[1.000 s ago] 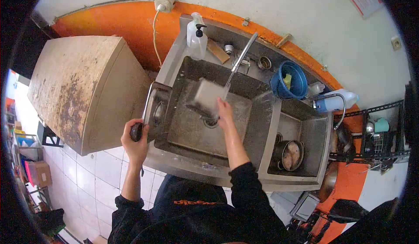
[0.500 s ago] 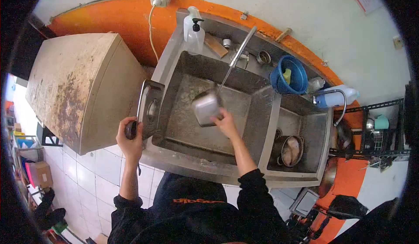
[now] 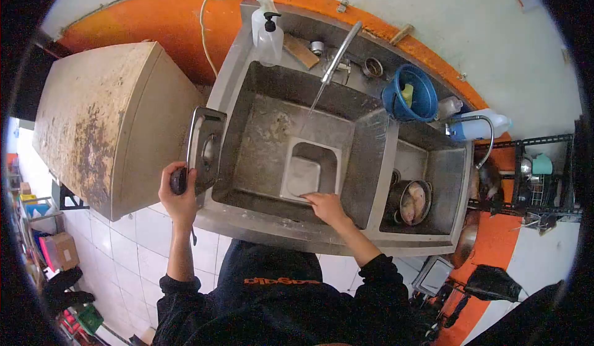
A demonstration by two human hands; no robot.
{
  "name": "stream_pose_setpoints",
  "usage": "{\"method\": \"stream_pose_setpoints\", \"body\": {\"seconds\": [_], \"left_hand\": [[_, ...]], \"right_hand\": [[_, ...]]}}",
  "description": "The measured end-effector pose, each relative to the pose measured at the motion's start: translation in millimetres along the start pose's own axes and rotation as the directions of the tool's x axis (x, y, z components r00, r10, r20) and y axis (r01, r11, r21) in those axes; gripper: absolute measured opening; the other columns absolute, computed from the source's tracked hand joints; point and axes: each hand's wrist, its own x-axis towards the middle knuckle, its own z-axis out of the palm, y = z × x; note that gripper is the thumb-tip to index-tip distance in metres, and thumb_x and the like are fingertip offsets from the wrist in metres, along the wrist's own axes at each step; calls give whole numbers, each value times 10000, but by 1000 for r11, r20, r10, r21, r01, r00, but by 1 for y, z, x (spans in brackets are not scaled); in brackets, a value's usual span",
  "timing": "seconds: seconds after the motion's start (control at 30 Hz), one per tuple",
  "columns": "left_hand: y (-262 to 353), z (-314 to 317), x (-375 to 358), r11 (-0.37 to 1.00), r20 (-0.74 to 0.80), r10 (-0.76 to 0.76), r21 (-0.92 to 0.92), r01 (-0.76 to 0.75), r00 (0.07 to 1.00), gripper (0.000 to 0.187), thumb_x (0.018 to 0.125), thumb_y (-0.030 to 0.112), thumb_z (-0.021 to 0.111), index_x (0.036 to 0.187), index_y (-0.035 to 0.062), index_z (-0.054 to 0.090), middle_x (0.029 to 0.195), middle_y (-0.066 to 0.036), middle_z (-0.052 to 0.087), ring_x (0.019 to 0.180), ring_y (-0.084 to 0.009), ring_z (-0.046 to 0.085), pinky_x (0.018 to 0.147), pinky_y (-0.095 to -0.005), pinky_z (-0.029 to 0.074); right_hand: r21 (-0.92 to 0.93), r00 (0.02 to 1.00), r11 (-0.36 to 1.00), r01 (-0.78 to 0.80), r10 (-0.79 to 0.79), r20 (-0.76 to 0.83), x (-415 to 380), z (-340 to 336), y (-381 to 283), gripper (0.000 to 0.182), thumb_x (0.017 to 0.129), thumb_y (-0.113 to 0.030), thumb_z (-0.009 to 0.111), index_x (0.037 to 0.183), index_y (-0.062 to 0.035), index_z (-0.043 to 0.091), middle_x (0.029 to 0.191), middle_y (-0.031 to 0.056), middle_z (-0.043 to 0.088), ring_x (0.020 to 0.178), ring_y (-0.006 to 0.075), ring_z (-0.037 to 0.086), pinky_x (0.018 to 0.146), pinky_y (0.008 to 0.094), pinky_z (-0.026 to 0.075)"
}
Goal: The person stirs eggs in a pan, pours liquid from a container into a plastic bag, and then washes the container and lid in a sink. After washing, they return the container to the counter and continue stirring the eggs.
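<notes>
My left hand (image 3: 178,191), at the sink's left edge, is closed on a rectangular stainless-steel lid (image 3: 211,140) held on edge, its small handle facing the sink. A dark rounded piece (image 3: 179,181) also sits in that grip; I cannot tell what it is. A rectangular metal food pan (image 3: 304,177) sits in the large sink basin (image 3: 253,160), open side up. The fingers of my right hand (image 3: 328,210) pinch its near rim. Beyond the pan, water runs from the faucet (image 3: 341,53) into the basin.
Behind the basin stand a pump bottle (image 3: 270,44), a wooden block (image 3: 301,52) and a blue bucket (image 3: 411,93). The smaller right basin holds a pot (image 3: 406,213) with pale contents. A worn, rust-stained white cabinet (image 3: 93,123) stands left of the sink.
The food pan, tilted and blurred under the faucet before, now sits lower with its open side up. My right hand has moved down to its near rim. My left hand still holds the lid.
</notes>
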Motion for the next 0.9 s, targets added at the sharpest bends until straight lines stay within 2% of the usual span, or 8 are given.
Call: {"method": "stream_pose_setpoints", "body": {"seconds": [0.13,0.33,0.43,0.53,0.63,0.73,0.83,0.9], "left_hand": [[1,-1,1,1000,12,-26,-13,26,1000,171,723,38,625,863,28,527,757,-4,510,697,-78,463,654,-197,385],[2,-14,1,997,-29,-80,-21,80,996,185,724,39,627,877,25,523,772,-4,515,719,-79,473,674,-196,388],[3,-20,3,1000,-70,-30,2,30,997,170,733,46,618,874,31,525,745,-3,516,685,-72,475,642,-189,393],[2,-26,4,999,-81,-43,16,45,996,183,730,45,622,885,33,526,745,1,514,680,-67,464,628,-182,383],[-2,-26,4,998,-89,-49,25,51,995,175,730,46,623,875,33,526,735,0,517,676,-66,469,627,-186,390],[-1,-25,3,998,-74,-58,1,58,996,169,730,49,625,865,32,526,727,0,518,670,-65,473,624,-188,396],[-1,-25,3,998,-66,-57,17,58,996,181,730,46,624,881,33,525,742,3,513,678,-65,463,627,-182,383],[-3,-24,0,998,-53,-64,10,65,997,188,731,44,623,890,33,524,753,3,512,689,-66,461,632,-180,379]], "right_hand": [[15,994,1000,-11,9,105,25,1,-37,241,696,-67,541,926,-109,599,906,59,606,776,236,589,641,321,480],[245,958,938,246,-198,-206,54,33,-47,277,693,-73,561,966,-115,577,912,70,601,750,243,591,610,325,484],[408,983,900,156,-99,-156,53,22,-69,290,687,-70,580,975,-98,571,908,82,599,755,258,588,626,328,482],[406,997,912,49,-19,-78,49,12,-82,284,694,-71,568,977,-93,563,902,92,595,752,268,585,618,353,478],[250,994,962,109,-107,-22,46,5,-75,258,711,-84,541,968,-95,560,878,94,594,736,272,584,615,370,473],[9,968,989,148,-147,202,43,-10,-68,230,724,-103,511,948,-102,561,857,87,592,729,269,583,616,380,467],[-47,964,980,195,-183,194,57,-12,-46,204,741,-104,469,920,-101,565,855,92,590,730,267,585,617,377,469],[-240,965,935,263,-253,71,86,0,-15,194,743,-86,442,896,-84,562,866,104,587,720,276,584,610,383,471]]}}
